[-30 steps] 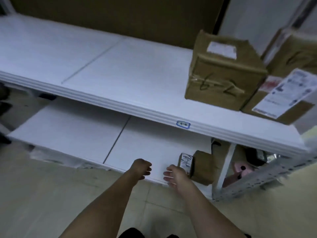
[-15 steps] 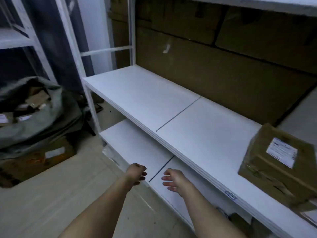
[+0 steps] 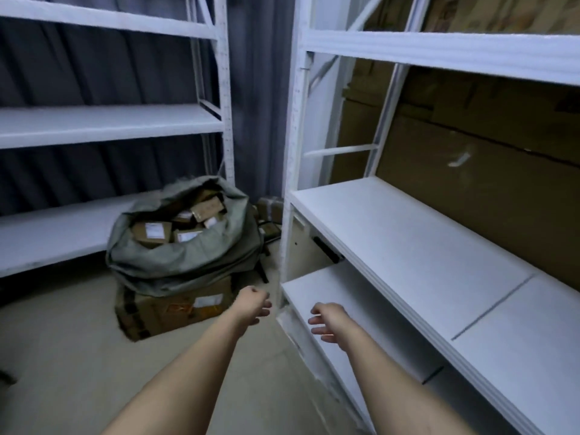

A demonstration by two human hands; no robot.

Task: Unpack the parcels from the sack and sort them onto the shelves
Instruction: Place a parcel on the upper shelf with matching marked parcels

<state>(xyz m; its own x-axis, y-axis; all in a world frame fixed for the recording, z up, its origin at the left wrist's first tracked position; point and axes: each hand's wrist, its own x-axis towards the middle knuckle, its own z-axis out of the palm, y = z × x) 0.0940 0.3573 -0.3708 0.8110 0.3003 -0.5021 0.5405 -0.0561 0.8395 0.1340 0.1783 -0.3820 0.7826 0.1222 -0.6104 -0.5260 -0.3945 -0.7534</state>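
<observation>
A grey-green sack (image 3: 185, 259) sits on the floor at centre left, its mouth open and full of small brown parcels (image 3: 152, 232) with white labels. It rests on a large flat cardboard box (image 3: 175, 309). My left hand (image 3: 252, 304) hangs in front of that box, fingers loosely curled, holding nothing. My right hand (image 3: 326, 320) is beside it over the corner of the lowest right shelf (image 3: 339, 296), fingers relaxed and holding nothing. Both hands are well short of the sack.
White shelving (image 3: 423, 246) runs along the right, backed by brown cardboard. A second white rack (image 3: 103, 124) stands at the left before a dark curtain. More boxes (image 3: 270, 208) lie in the corner behind the sack. Bare concrete floor (image 3: 62, 356) lies between the racks.
The view has swung left, away from the boxes on the right shelf, and the sack has come into the centre. Both hands stay loose and hold nothing.
</observation>
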